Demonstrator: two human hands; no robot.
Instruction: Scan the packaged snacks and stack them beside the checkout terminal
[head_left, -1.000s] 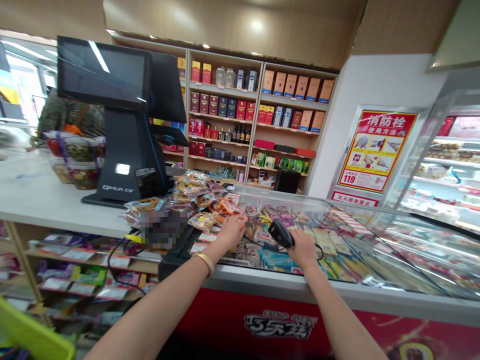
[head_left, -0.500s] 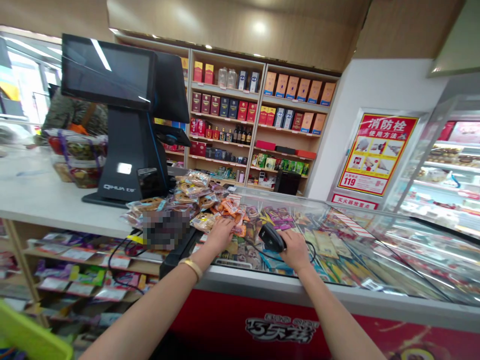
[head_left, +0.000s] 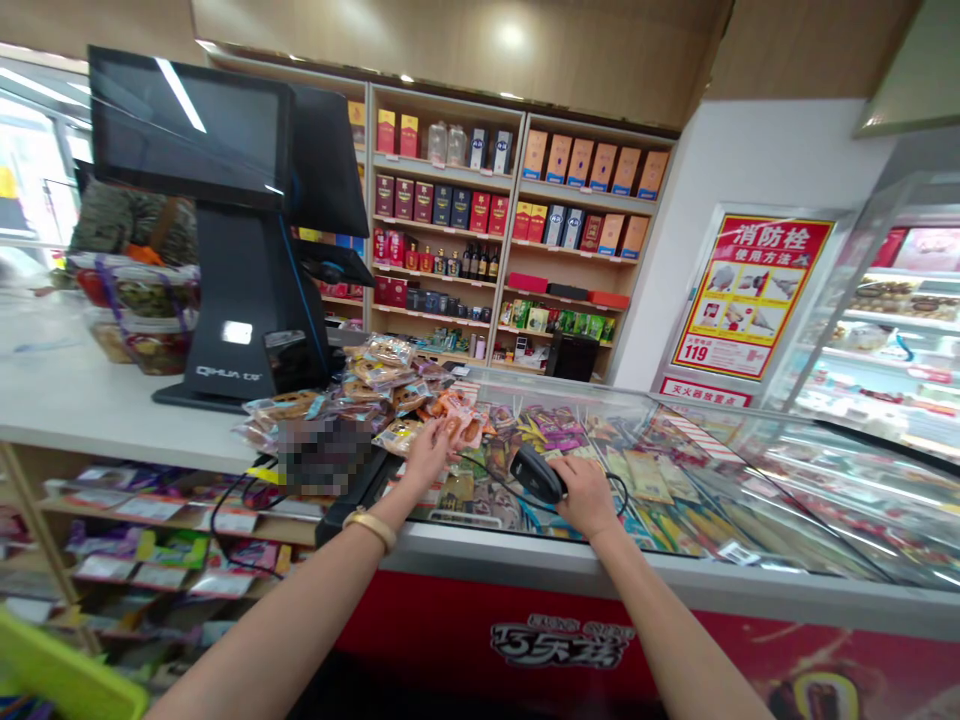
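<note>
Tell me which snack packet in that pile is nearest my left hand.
The orange packet at the pile's right edge, right at your left hand; the brownish packets lie farther back by the register.

Barcode scanner: black plastic, slight sheen. Snack packets: glossy, crinkly plastic film. Freezer lid: smooth glass, v. reflective. POS terminal: glossy screen, matt black plastic stand. Bangle: shiny gold-tone metal.

Both forearms, in the lower half of the frame, were uncovered along their visible length. The left hand had one gold-coloured bangle at the wrist, lower centre-left. The right hand and wrist were bare.
</note>
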